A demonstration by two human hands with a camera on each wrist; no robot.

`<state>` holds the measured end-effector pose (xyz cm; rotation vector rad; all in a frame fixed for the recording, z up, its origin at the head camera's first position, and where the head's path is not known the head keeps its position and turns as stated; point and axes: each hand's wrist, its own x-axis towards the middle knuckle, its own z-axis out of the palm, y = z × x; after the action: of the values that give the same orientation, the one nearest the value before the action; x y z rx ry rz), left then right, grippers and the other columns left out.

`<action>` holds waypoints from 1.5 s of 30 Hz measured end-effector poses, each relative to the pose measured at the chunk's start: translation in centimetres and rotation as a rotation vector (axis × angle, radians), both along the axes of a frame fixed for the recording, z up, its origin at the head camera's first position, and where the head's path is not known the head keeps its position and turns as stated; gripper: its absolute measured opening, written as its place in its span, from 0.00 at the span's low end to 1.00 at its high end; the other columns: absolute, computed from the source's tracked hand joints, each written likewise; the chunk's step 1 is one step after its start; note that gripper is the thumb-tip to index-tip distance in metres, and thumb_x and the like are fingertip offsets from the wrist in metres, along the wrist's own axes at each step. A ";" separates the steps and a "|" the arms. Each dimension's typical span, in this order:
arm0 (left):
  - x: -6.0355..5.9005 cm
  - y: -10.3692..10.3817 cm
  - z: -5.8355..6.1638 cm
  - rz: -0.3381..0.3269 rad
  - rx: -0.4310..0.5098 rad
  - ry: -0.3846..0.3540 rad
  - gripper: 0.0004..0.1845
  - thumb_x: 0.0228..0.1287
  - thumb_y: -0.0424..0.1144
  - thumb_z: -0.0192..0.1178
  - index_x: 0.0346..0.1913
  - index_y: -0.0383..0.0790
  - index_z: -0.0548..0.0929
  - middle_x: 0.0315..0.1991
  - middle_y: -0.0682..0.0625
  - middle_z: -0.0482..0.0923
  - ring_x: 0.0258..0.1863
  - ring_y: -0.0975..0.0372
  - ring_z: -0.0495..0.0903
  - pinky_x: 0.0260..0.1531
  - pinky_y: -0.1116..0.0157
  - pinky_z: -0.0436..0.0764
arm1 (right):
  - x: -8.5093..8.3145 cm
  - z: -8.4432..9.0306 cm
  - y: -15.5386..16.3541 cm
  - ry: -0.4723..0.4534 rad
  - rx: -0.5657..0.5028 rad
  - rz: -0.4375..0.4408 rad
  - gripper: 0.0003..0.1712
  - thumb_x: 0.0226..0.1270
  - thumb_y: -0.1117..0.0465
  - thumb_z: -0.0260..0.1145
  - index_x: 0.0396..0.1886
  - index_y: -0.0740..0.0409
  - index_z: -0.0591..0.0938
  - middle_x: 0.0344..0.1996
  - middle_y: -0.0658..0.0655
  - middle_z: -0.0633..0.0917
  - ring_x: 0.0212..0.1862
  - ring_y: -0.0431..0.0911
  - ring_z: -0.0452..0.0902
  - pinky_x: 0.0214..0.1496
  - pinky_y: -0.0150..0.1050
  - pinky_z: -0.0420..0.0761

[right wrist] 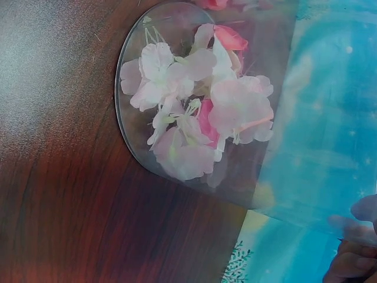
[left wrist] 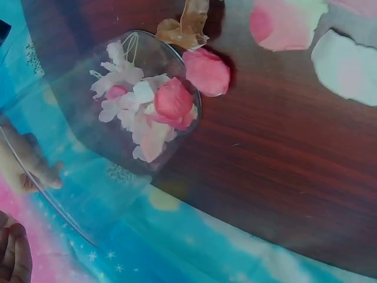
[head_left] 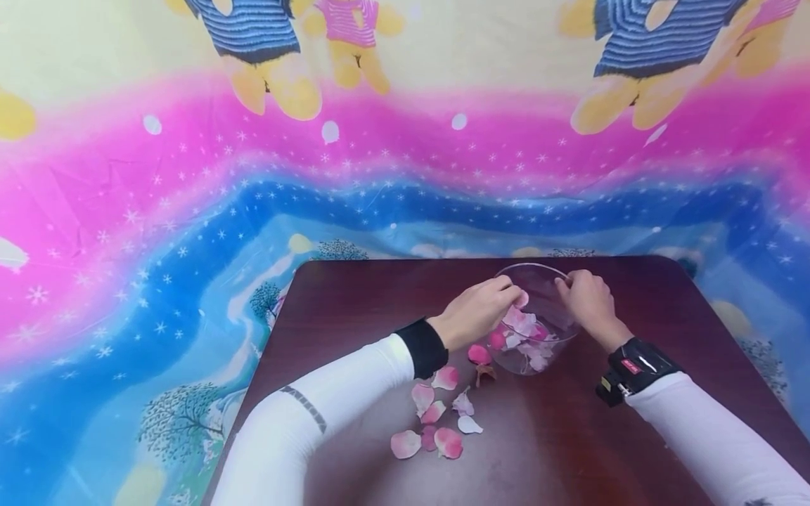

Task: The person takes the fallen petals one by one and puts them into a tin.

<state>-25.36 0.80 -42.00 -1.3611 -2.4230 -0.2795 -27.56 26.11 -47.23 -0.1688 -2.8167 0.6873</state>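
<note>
Loose petals (head_left: pixel 436 422) lie low centre; left hand (head_left: pixel 474 313) pinches a petal (head_left: pixel 522 300) over the glass bowl (head_left: pixel 531 277), right hand (head_left: pixel 588 299) grips its rim; a slip could tip it.

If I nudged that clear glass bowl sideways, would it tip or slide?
Probably slide: the glass bowl sits on a smooth polished table. It may tip easily, since it looks rounded. It holds only petals, so little weight steadies it.

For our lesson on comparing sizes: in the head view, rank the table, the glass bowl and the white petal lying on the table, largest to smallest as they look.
1. table
2. glass bowl
3. white petal
The gaps are plain, so nearness to the camera does not blur this order.
</note>
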 end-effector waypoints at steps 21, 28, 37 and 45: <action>-0.7 0.8 -2.0 0.151 -0.347 -0.187 0.43 0.70 0.74 0.39 0.81 0.67 0.39 0.85 0.52 0.35 0.84 0.55 0.35 0.82 0.51 0.46 | -0.5 0.2 0.0 -0.007 0.005 -0.006 0.19 0.74 0.54 0.61 0.30 0.66 0.83 0.20 0.62 0.81 0.26 0.56 0.76 0.24 0.47 0.71; -0.8 0.0 -1.9 0.136 -0.336 -0.189 0.43 0.70 0.74 0.40 0.81 0.68 0.39 0.85 0.52 0.34 0.84 0.56 0.34 0.82 0.52 0.45 | -0.7 0.0 0.0 -0.012 0.007 -0.009 0.19 0.74 0.53 0.61 0.32 0.66 0.84 0.23 0.65 0.83 0.28 0.58 0.78 0.26 0.50 0.73; -1.3 -3.0 -1.5 0.153 -0.275 -0.199 0.43 0.71 0.72 0.42 0.82 0.66 0.41 0.85 0.51 0.38 0.84 0.55 0.38 0.82 0.51 0.44 | -0.7 0.2 -0.1 -0.017 0.005 -0.008 0.19 0.74 0.53 0.60 0.31 0.64 0.83 0.23 0.63 0.82 0.29 0.59 0.78 0.26 0.50 0.72; -1.8 -6.8 -3.1 0.171 -0.215 -0.264 0.42 0.72 0.71 0.43 0.82 0.64 0.43 0.84 0.49 0.39 0.84 0.52 0.39 0.81 0.48 0.46 | -0.8 0.3 -0.1 -0.029 0.001 -0.009 0.19 0.75 0.52 0.60 0.31 0.63 0.83 0.21 0.61 0.80 0.28 0.57 0.76 0.26 0.48 0.71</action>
<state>-27.13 -6.04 -45.12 -1.2579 -2.8404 -0.1679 -28.39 25.96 -46.89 -0.1931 -2.8420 0.6868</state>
